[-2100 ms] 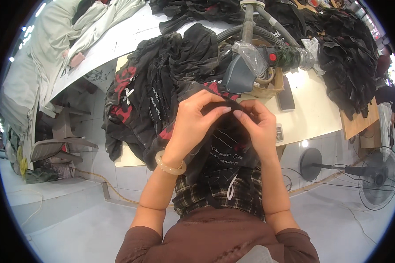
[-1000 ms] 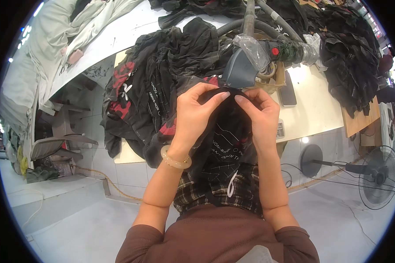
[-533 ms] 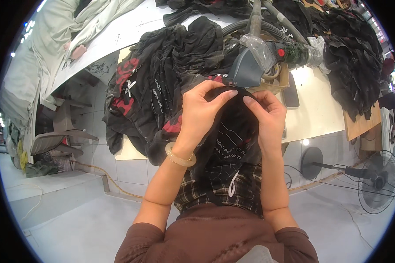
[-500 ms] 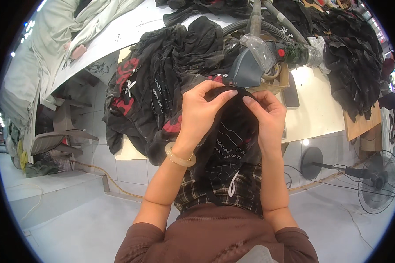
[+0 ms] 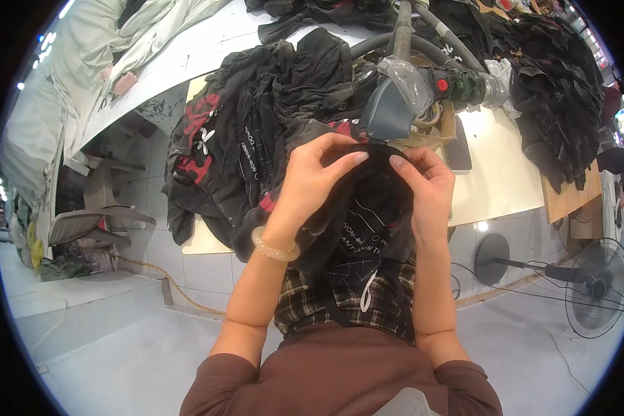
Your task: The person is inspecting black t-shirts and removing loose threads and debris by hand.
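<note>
A black printed garment [image 5: 367, 208] hangs between my two hands and drapes down over my lap. My left hand [image 5: 319, 173] pinches its upper edge between thumb and fingers. Opposite it, my right hand [image 5: 426, 182] pinches the same edge a short way to the right. The edge bows in a curve between the two thumbs, and the fingers behind the cloth are partly hidden. Just beyond the held edge is the grey nozzle-like head [image 5: 390, 111] of a machine, wrapped partly in clear plastic; a small gap shows between it and the cloth.
A heap of black garments with red and white prints [image 5: 256, 111] covers the table's left part. More dark clothes [image 5: 558, 104] hang at the right edge. A phone-like flat dark object [image 5: 459, 149] lies on the tabletop [image 5: 499, 166]. A fan [image 5: 596, 284] stands at right, a grey chair [image 5: 100, 208] at left.
My hands have drawn slightly apart, with the thumbs farther from each other along the edge. The held edge sits a little lower, away from the machine head.
</note>
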A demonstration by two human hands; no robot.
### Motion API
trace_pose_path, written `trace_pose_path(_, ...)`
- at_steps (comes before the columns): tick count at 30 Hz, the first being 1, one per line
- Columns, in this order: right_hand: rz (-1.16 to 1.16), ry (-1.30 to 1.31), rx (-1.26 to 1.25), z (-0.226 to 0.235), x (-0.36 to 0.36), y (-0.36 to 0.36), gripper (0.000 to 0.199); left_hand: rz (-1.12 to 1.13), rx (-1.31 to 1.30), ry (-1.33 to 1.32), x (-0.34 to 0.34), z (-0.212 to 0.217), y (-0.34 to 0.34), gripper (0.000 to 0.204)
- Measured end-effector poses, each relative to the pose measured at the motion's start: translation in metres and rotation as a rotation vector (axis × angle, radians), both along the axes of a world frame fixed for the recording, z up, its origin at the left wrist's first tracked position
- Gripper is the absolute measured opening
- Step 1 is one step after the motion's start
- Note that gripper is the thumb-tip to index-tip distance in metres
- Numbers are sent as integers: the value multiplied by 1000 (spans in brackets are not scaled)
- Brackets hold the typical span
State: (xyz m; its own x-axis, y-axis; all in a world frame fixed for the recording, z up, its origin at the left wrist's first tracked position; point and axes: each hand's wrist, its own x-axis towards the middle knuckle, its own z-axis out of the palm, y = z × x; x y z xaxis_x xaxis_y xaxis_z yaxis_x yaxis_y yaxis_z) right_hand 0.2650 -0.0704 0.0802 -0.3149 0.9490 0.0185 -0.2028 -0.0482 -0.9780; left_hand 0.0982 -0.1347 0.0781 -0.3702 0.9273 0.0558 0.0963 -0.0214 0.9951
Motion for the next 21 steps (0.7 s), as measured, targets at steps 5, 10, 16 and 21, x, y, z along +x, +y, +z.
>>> trace_pose_path(5,57,-194,-31,-11,14,3,14,-173,56,-400,-5,-9,-14,26)
trace_pose_path(10,-131,-509,594,3,5,-13,28,-98,88,-560,1,-16,-16,23)
trace_pose_path(16,-44,-469,829,-7,-9,-18,21,-138,118,-535,6,-12,-15,17)
trace_pose_path(21,-56,-446,825,-14,-10,-8,12,-214,57,-358,11,-9,-20,31)
